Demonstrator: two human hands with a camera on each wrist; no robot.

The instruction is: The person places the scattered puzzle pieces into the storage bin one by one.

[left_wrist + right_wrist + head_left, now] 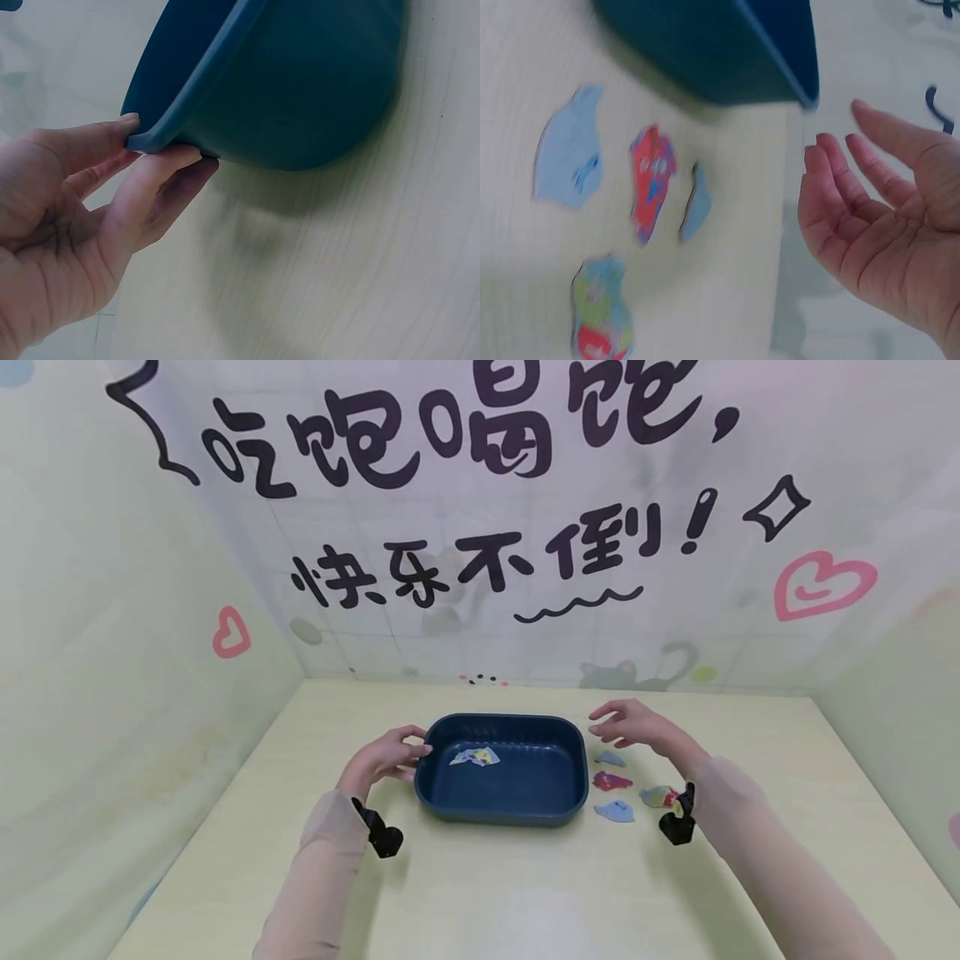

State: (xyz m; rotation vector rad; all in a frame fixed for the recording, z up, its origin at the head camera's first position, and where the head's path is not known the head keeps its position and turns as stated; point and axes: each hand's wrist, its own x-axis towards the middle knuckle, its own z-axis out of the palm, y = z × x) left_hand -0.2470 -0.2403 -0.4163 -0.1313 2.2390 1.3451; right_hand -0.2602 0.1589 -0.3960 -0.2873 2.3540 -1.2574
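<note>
A dark blue rectangular basin (517, 817) stands on the table in the head view. My left hand (388, 755) pinches its left rim, thumb over the edge and fingers underneath, as the left wrist view shows with the hand (82, 202) at the rim (161, 135). Inside lie crumpled-looking colourful flat pieces (476, 757). My right hand (633, 725) hovers off the basin's right back corner, fingers loosely bent and holding nothing; in the right wrist view the hand (885, 210) is apart from the rim. Below it lie a small blue piece (697, 202) and a red piece (651, 184).
Right of the basin also lie a larger light blue piece (615, 811) and a multicoloured piece (658, 796), near my right wrist camera (677, 827). The pale wooden table (480, 893) meets printed cloth walls (465, 652) at the back and sides.
</note>
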